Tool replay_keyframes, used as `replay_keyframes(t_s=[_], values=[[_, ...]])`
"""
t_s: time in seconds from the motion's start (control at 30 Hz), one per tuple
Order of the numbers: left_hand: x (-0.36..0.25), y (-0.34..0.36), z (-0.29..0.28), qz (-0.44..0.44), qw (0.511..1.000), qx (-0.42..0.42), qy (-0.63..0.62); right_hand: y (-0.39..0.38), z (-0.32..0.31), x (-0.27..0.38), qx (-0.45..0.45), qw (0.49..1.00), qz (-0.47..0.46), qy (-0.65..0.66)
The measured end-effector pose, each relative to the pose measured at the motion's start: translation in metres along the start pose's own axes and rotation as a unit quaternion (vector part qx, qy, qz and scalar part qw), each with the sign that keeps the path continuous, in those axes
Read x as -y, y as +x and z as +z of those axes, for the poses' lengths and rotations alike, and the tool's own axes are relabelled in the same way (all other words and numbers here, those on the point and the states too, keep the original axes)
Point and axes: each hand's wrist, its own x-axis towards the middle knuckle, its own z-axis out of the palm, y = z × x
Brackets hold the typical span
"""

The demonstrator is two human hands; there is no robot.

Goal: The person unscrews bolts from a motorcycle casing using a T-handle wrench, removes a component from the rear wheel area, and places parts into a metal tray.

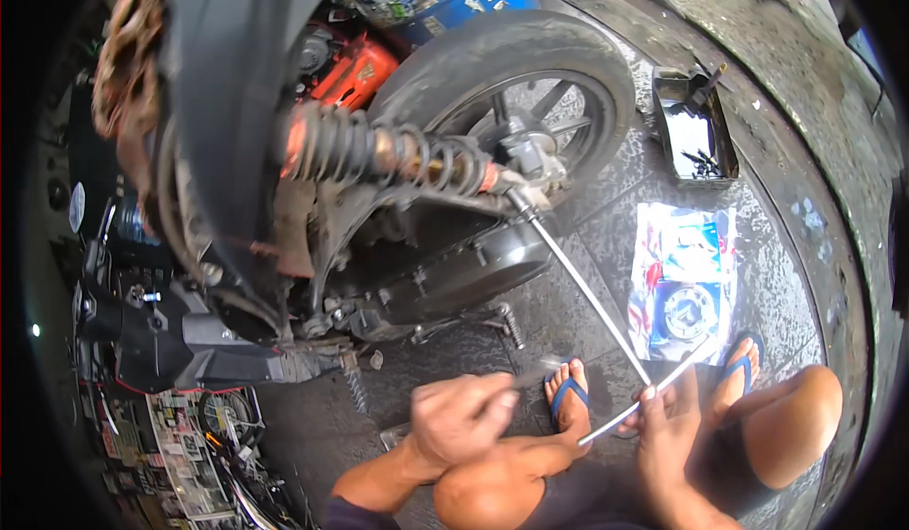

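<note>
- T-handle wrench (593, 300), pale and long; slanting through the middle of the scene, from crossbar (609, 425) at near right to dark socket (524, 206) on the far side
- Socket set at the right end of the coil-spring shock absorber (383, 156), just beside the wheel hub (532, 147) and left of the packet; perhaps fitted over a fastener, but too small to tell
- Right hand (666, 426): closed around the crossbar, close to its joint with the shaft (620, 342), leaving both bar ends free
- Left hand (462, 421): curled into a fist, apart from the wrench, apparently around a blurred grey object (540, 371); impossible to tell its kind
- By the look, stiff metal of middling weight; hardly fragile, probably smooth enough to slip if oily, likely to tip or swing if held by one bar end only
- Best held by the crossbar, on both sides of the joint, for an even turn; a light second hold along the shaft probably helpful for keeping the socket square
- Clear plastic packet (684, 289): flat on the floor (597, 218), right of the shaft; seemingly soft and light, easily nudged
- Black tray (727, 137): open, far right, beyond the packet, with small dark pieces (701, 165) inside
</note>
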Motion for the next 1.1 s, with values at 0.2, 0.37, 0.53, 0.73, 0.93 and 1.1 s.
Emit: replay_keyframes(t_s=[0.2, 0.37, 0.53, 0.73, 0.93, 1.1], values=[[-0.067, 0.112, 0.040, 0.022, 0.879, 0.476, 0.010, 0.003, -0.025, 0.011, 0.044, 0.967, -0.056, -0.245], [-0.045, 0.143, 0.069, -0.024, 0.826, 0.564, -0.012, 0.046, -0.038, 0.043, 0.189, 0.915, -0.073, -0.349], [-0.043, 0.161, 0.074, -0.173, 0.858, 0.445, -0.189, 0.079, -0.048, 0.066, 0.222, 0.907, -0.052, -0.353], [-0.065, 0.158, 0.081, -0.456, 0.776, 0.299, -0.317, 0.107, -0.054, 0.090, 0.269, 0.919, -0.011, -0.289], [-0.055, 0.231, 0.034, -0.039, 0.979, 0.109, 0.168, 0.107, -0.065, 0.084, 0.360, 0.895, 0.080, -0.251], [-0.030, 0.289, 0.000, -0.160, 0.927, 0.115, 0.319, 0.114, -0.056, 0.103, 0.386, 0.881, -0.050, -0.268]])
